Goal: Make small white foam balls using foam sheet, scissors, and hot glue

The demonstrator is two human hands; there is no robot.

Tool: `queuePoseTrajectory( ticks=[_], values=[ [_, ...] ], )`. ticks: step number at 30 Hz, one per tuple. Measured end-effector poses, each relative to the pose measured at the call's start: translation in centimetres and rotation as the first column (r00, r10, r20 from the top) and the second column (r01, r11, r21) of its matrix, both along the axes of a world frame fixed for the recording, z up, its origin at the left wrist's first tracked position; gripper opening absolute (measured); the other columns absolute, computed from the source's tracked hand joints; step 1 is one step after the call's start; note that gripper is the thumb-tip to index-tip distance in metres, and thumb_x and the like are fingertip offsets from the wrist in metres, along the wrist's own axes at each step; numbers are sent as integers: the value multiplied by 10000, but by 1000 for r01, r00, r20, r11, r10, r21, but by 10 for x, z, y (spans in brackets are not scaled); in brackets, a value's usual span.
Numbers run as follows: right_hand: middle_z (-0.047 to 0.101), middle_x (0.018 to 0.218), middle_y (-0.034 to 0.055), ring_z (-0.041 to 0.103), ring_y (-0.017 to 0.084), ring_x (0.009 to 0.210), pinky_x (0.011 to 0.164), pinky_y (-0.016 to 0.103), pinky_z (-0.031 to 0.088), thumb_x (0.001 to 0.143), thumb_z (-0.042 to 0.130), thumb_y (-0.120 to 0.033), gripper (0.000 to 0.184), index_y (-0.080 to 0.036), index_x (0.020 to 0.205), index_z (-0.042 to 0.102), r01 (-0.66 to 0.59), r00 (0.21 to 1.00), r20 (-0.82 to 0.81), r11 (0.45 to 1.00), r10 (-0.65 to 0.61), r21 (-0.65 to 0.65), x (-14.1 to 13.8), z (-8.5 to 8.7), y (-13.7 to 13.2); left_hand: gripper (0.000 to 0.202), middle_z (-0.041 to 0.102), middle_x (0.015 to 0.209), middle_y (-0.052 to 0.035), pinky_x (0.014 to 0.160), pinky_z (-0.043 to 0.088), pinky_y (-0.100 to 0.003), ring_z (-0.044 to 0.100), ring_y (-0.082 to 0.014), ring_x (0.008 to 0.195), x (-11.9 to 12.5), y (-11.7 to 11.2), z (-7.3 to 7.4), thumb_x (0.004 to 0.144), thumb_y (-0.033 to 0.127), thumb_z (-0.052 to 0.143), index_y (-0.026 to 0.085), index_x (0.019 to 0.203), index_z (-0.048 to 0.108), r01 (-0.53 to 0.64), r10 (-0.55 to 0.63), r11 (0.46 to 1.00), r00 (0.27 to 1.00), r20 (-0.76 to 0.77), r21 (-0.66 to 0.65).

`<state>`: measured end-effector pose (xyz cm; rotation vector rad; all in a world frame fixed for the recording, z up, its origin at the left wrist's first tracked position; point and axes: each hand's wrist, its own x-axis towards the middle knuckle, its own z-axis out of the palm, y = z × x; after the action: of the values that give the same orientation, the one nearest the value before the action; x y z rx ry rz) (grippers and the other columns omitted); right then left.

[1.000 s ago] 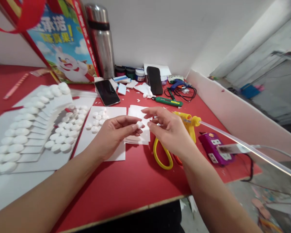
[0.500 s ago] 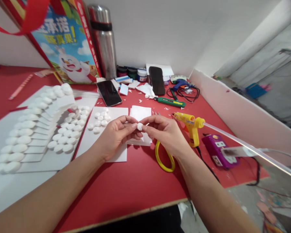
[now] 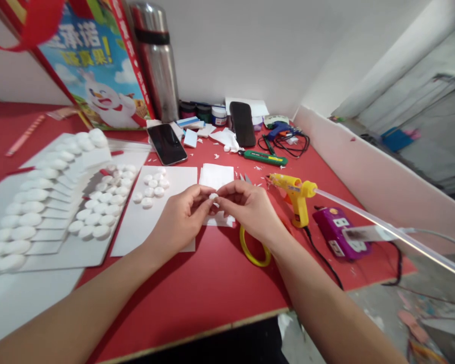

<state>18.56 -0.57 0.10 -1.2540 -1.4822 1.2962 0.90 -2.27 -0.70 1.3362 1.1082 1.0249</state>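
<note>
My left hand (image 3: 182, 220) and my right hand (image 3: 248, 208) meet above the red table (image 3: 212, 283), both pinching one small white foam piece (image 3: 213, 196) between their fingertips. Under them lies a stack of white foam squares (image 3: 217, 178). Yellow-handled scissors (image 3: 252, 247) lie partly hidden beneath my right hand. A white sheet (image 3: 155, 217) with several small white foam discs (image 3: 153, 188) lies just left of my left hand.
A yellow glue gun (image 3: 296, 193) with a long clear glue stick stands right of my hands, beside a purple power strip (image 3: 339, 232). Farther back are two black phones (image 3: 167, 144), a green utility knife (image 3: 263, 158), a steel flask (image 3: 157, 60) and paint jars. White sheets with rows of foam ovals (image 3: 41, 197) fill the left.
My right hand came in from open fingers to pinch the foam piece together with my left hand. Both hands have stayed together over the foam squares since.
</note>
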Motion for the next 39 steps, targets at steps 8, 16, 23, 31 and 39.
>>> queuePoseTrajectory(
  ticks=[8, 16, 23, 31, 39],
  values=[
    [734, 787, 44, 696, 171, 698, 631, 298, 554, 813, 748, -282, 126, -177, 865, 703, 86, 989, 110, 990, -98, 109, -7, -6, -5, 211, 800, 1000, -67, 821, 537, -302, 738, -237, 919, 2, -4, -2, 923, 329, 728, 200, 1087, 760, -63, 73, 994, 993, -98, 94],
    [710, 835, 23, 656, 136, 711, 648, 269, 515, 853, 697, -217, 51, -182, 887, 685, 112, 977, 148, 960, -154, 257, -11, -6, -10, 190, 798, 1047, -59, 884, 545, -297, 734, -213, 953, 6, -7, 3, 941, 288, 693, 200, 1099, 751, -102, 124, 982, 983, -136, 161],
    [655, 924, 31, 635, 142, 799, 757, 302, 540, 936, 644, -184, 24, -192, 955, 655, 22, 977, 167, 845, -131, 534, -6, -4, -7, 290, 802, 1083, -68, 972, 581, -341, 751, -211, 992, -1, 4, 6, 887, 339, 789, 172, 1123, 768, -5, 24, 997, 971, 236, -80],
    [682, 968, 39, 660, 140, 798, 730, 296, 559, 900, 684, -167, 139, -196, 1031, 645, 85, 994, 31, 895, -110, 437, -7, -4, -7, 220, 768, 1048, -50, 896, 567, -330, 706, -186, 929, -10, 8, 4, 871, 255, 793, 193, 1081, 776, -148, 175, 944, 982, -66, 293],
    [588, 600, -56, 474, 67, 447, 407, 209, 347, 804, 811, -341, 216, -167, 872, 701, -113, 926, -378, 964, 14, -239, -7, 7, -8, 126, 676, 977, -28, 856, 507, -326, 629, -171, 908, -10, 7, 2, 880, 199, 774, 205, 980, 697, -100, 189, 871, 972, -140, 482]
  ],
)
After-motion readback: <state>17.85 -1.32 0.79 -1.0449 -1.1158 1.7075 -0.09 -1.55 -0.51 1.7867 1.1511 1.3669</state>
